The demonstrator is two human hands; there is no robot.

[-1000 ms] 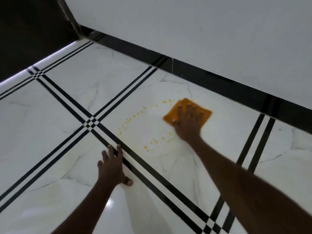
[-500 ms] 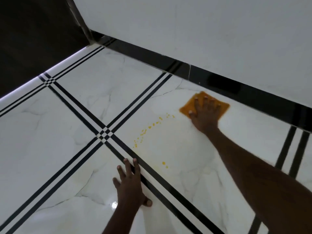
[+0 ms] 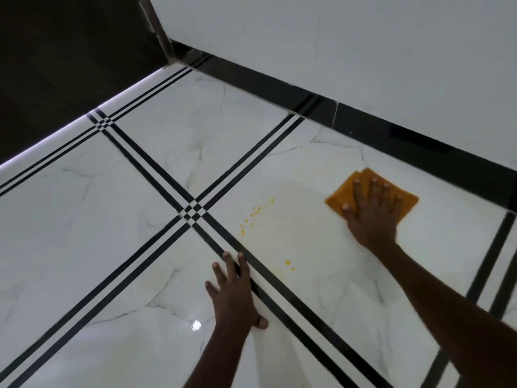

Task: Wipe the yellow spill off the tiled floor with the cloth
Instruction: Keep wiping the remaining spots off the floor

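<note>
Since the earlier frame the cloth (image 3: 372, 193) has travelled away from the yellow spill (image 3: 253, 217) toward the black skirting (image 3: 419, 141), and the specks that lay nearest its path are gone; a faint wet smear marks the swept tile.

The right hand (image 3: 373, 214) lies flat on the cloth, fingers (image 3: 375, 189) spread apart and pressing down, not gripping. The left hand (image 3: 233, 295) is braced on the floor (image 3: 84, 219), fingers slightly apart, holding nothing, nearer the person than the spill.

The cloth lies on the tile to the right of the spill, just short of the skirting. It appears thin, soft and light, likely to bunch or slip under uneven pressure; a flat palm over its centre should control it best. It is roughly square, folded flat, one corner pointing at the skirting, with no clear long axis.

Remaining specks lie in a short trail beside the crossing of black tile lines (image 3: 194, 211), with two drops nearer the left hand.
</note>
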